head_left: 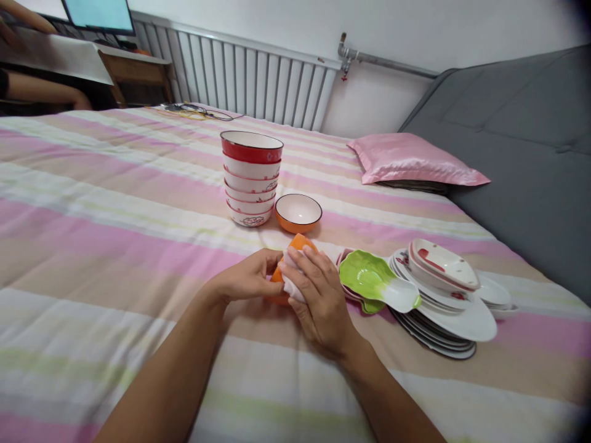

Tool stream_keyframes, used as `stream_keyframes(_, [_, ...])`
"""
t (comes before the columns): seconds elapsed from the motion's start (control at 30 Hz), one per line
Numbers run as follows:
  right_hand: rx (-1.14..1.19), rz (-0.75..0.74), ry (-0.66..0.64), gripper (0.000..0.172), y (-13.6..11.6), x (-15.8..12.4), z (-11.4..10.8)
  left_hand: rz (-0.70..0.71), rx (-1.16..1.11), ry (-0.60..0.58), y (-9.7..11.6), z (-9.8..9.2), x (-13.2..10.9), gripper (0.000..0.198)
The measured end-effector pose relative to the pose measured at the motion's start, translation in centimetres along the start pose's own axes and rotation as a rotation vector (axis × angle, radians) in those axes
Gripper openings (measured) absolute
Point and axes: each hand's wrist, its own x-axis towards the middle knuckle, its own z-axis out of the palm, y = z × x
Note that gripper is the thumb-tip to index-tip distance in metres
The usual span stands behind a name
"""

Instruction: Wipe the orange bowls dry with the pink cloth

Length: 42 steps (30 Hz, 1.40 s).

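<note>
An orange bowl point(302, 242) is tilted between my two hands, mostly covered by them. My left hand point(249, 275) grips its left side with thumb and fingers. A white cloth point(292, 277) is pressed against the bowl under the curled fingers of my right hand point(318, 295). Below them, part of another orange piece point(277, 299) shows on the bed. Just beyond my hands sits an orange bowl with a white inside point(299, 210), upright. To its left rises a stack of several white bowls point(250, 200) with a red bowl point(252, 147) on top.
Right of my hands lie a green leaf-shaped dish point(369, 277), several stacked plates point(475, 320) and square bowls point(443, 264). Farther back on the striped bed point(115, 246) are a pink pillow point(410, 157) and cables point(194, 112). A person's leg point(41, 89) shows at the far left.
</note>
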Motion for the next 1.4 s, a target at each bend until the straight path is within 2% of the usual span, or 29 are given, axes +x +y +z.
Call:
stream_keyframes(0.17, [0.221,0.258,0.08,0.04,-0.1,0.0,0.0,0.003,0.119,-0.114,0.2,0.1,0.0,0.018])
stream_keyframes(0.43, [0.947,0.852,0.315,0.034,1.7,0.0,0.8,-0.009,0.15,-0.302,0.7,0.5,0.1,0.025])
stream_keyframes(0.57, [1.134,0.964,0.36,0.032,2.7,-0.3,1.5,-0.028,0.124,-0.344,0.4,0.5,0.1,0.022])
stream_keyframes(0.67, [1.061,0.917,0.377,0.033,2.4,-0.3,1.4,-0.042,0.114,-0.336,0.5,0.3,0.1,0.023])
stream_keyframes(0.73, [0.948,0.828,0.361,0.034,1.9,-0.2,1.0,-0.049,0.1,-0.303,0.6,0.2,0.1,0.024])
stream_keyframes(1.03, [0.175,0.182,0.062,0.042,0.4,0.0,-0.6,-0.067,0.052,-0.053,0.7,0.4,0.2,0.019])
stream_keyframes(1.13, [0.025,0.042,0.021,0.045,0.1,0.0,-0.3,-0.047,0.023,0.024,0.6,0.5,0.2,0.018])
stream_keyframes(1.2, [-0.01,0.029,0.017,0.045,0.0,0.0,-0.1,-0.024,0.049,0.018,0.4,0.4,0.2,0.016])
stream_keyframes(1.27, [-0.008,0.073,0.025,0.044,0.1,-0.1,0.0,-0.03,0.127,-0.039,0.2,0.2,0.2,0.019])
stream_keyframes(1.33, [0.016,0.153,0.038,0.043,0.4,-0.2,0.0,-0.082,0.252,-0.088,-0.1,0.1,0.1,0.033])
stream_keyframes(1.4, [0.06,0.238,0.065,0.042,0.8,-0.3,0.0,-0.173,0.398,-0.077,-0.4,0.0,0.2,0.034])
